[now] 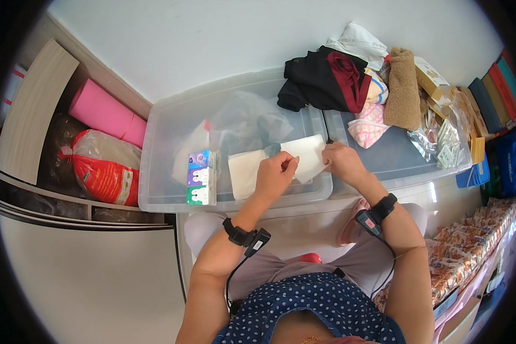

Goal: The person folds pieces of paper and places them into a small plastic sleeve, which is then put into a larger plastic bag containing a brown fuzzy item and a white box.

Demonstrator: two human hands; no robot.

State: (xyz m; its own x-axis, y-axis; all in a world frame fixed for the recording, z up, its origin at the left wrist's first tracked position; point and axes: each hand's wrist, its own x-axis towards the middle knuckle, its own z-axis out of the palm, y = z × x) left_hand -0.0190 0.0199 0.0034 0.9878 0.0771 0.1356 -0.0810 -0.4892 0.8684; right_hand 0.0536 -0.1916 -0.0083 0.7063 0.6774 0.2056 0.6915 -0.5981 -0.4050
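Observation:
A folded white tissue point(305, 150) is stretched between my two hands over the clear plastic lid of a storage box point(172, 129). My right hand point(344, 163) pinches the tissue's right edge. My left hand point(276, 175) has its fingers curled together at the left edge of the same tissue; the exact grip is partly hidden by the fingers. Left of that hand, another folded white tissue point(245, 172) lies flat on the lid. Three small tissue packs in blue, purple and green point(200, 176) sit in a row near the lid's front left.
Crumpled clear plastic wrapping point(243, 117) lies behind the tissues. A black garment with dark red trim point(327, 80), a pink checked cloth point(368, 123) and a rolled brown towel point(402, 92) are piled at the right. A pink roll point(106, 114) and a red bag point(106, 166) fill the left shelf.

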